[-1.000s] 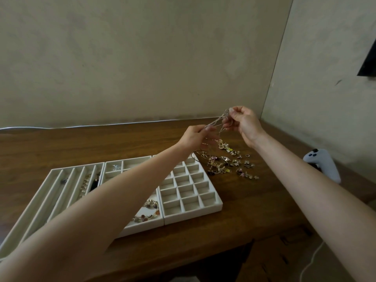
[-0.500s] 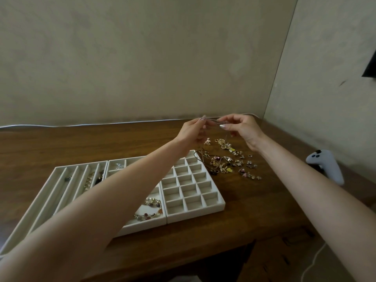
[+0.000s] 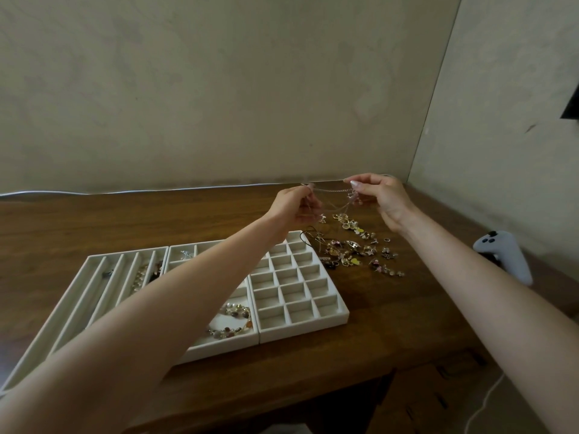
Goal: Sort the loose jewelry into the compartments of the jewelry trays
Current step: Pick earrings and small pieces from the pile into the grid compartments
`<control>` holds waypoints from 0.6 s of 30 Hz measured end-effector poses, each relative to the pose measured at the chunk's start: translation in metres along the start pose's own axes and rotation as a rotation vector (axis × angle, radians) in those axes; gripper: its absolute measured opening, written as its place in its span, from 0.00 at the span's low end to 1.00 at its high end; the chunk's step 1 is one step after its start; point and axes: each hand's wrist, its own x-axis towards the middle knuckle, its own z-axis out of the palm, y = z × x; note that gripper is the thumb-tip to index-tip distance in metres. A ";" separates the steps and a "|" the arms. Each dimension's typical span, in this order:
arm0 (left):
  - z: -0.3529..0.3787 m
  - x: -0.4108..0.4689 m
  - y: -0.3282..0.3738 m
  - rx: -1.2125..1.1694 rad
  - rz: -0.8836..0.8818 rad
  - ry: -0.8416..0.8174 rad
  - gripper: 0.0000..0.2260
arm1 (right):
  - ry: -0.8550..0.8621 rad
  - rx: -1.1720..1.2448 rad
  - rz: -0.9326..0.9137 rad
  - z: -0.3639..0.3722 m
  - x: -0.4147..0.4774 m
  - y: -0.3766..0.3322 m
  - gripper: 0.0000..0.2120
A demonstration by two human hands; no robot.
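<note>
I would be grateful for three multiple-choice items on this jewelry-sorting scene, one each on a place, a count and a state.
1. Where does the loose jewelry pile lie?
A. on the floor
B. on the table, right of the grid tray
C. on a chair

2. How many white jewelry trays stand side by side?
A. three
B. one
C. six

3. How is the thin chain held?
A. draped on a hook
B. dropped on the floor
C. stretched between the left hand and the right hand, above the pile

Answers:
1 B, the pile sits on bare wood beside the grid tray's right wall.
2 A, two seams split the white block into three.
3 C, each hand pinches it, with a taut span between them.
</note>
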 end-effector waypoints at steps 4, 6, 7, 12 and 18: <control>-0.003 0.001 -0.001 0.034 -0.018 -0.011 0.11 | -0.032 0.087 0.027 0.003 -0.003 -0.003 0.07; -0.004 0.001 -0.002 0.043 -0.040 -0.037 0.09 | -0.044 0.096 0.030 0.005 -0.003 -0.004 0.07; -0.004 0.001 -0.002 0.065 -0.047 -0.049 0.10 | -0.054 0.098 0.029 0.006 -0.003 -0.004 0.07; -0.003 -0.001 -0.003 0.232 -0.058 -0.129 0.05 | -0.112 0.110 -0.001 0.012 -0.004 -0.010 0.08; 0.001 -0.003 -0.001 0.358 -0.018 -0.200 0.06 | -0.155 0.086 0.002 0.019 -0.001 -0.014 0.07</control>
